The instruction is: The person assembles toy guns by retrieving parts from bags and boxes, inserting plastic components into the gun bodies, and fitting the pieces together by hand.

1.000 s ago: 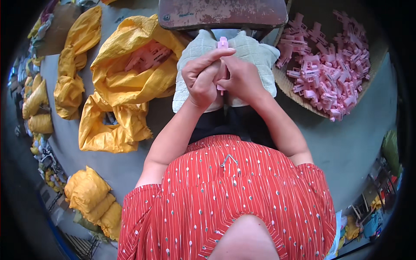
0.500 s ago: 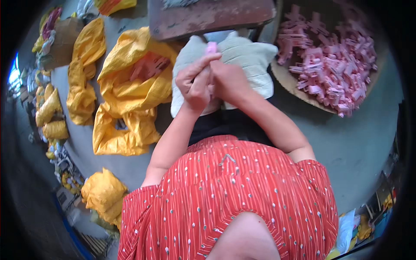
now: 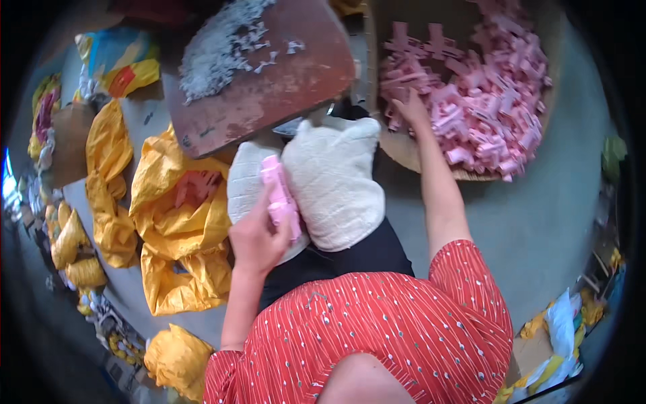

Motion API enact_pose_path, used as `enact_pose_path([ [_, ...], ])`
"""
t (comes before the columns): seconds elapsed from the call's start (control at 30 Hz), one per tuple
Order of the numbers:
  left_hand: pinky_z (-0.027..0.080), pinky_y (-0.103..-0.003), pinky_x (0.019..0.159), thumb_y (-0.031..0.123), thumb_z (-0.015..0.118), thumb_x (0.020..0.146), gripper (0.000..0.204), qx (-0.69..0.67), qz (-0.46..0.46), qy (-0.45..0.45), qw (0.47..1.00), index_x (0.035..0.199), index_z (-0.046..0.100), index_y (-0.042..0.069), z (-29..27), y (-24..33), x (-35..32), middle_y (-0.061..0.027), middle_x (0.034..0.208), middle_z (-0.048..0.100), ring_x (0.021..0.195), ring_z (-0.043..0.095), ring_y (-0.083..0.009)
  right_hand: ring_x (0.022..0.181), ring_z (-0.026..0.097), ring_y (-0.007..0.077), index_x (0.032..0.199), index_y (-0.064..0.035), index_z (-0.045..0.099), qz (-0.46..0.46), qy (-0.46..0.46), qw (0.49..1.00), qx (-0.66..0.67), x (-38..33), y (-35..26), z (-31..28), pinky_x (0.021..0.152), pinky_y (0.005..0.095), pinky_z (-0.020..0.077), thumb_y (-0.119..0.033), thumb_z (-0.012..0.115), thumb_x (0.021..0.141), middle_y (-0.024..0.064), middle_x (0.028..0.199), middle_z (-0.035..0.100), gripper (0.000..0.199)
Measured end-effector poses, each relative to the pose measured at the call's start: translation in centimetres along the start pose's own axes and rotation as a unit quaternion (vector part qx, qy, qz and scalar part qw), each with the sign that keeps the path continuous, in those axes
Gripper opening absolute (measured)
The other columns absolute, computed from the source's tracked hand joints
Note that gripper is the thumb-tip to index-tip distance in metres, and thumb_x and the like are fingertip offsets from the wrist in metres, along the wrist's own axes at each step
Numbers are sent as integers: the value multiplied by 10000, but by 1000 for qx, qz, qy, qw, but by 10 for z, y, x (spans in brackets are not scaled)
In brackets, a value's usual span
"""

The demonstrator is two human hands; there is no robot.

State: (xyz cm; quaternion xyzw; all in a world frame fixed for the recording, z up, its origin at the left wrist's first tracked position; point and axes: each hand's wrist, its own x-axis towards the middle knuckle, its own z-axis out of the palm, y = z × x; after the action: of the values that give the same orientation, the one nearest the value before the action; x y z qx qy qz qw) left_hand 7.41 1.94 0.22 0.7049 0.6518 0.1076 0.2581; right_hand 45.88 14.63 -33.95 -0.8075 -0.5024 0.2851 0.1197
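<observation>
My left hand (image 3: 257, 239) rests on my lap and grips a stack of pink plastic pieces (image 3: 280, 195) lying on a white quilted cloth (image 3: 333, 178) over my knees. My right hand (image 3: 410, 108) reaches out to the right, fingers spread, touching a heap of pink plastic pieces (image 3: 478, 101) in a shallow woven basket (image 3: 410, 156). Whether it has taken hold of a piece I cannot make out.
A worn reddish wooden board (image 3: 269, 87) with grey scraps stands ahead. An open yellow sack (image 3: 182, 215) holding pink pieces lies at my left, with more yellow bags (image 3: 108, 175) beyond it. Grey concrete floor (image 3: 538, 229) lies at the right.
Both hands were together on a pink piece over my lap. Now the right hand has left and stretched to the basket, while the left keeps the pink stack. The view tilted forward.
</observation>
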Motion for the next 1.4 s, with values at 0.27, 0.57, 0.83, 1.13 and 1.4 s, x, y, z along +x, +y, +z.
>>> enact_pose_path([
  [0.27,447,-288,574,113,695,784,519,-163,-72,28,984,1299,633,80,-48,-24,10,-95,724,633,588,548,-114,1238,557,404,1527,-92,290,79,49,995,-23,29,11,35,1039,466,430,-700,647,752,199,1371,568,1049],
  [0.57,292,-198,444,84,614,852,467,-413,-369,231,800,1308,597,-15,-83,-186,-48,20,735,565,513,428,-43,1161,592,309,1293,84,504,-77,-70,988,111,-1,83,54,1022,403,450,-375,807,756,222,1281,584,769],
  [0.83,338,-235,362,279,552,957,626,-417,-358,275,789,1488,334,30,-67,-285,-23,-158,964,719,429,517,-124,1271,519,376,1379,110,417,-59,82,994,36,-97,37,-50,1074,416,395,-322,743,802,293,1369,510,791],
  [1.13,401,-207,582,106,669,846,630,-290,61,133,946,1445,478,50,-95,-18,-12,11,727,618,609,469,-30,1139,571,236,1420,-60,411,-331,-187,825,417,-240,-260,-132,989,360,476,-174,714,830,125,1301,521,673],
  [1.4,511,-313,594,176,694,821,545,-202,-93,148,964,1354,590,128,-73,-56,-38,-159,725,665,637,691,-207,965,684,195,1106,-49,713,-435,-180,835,285,-175,-328,-105,856,313,533,-36,652,854,96,1078,713,259],
])
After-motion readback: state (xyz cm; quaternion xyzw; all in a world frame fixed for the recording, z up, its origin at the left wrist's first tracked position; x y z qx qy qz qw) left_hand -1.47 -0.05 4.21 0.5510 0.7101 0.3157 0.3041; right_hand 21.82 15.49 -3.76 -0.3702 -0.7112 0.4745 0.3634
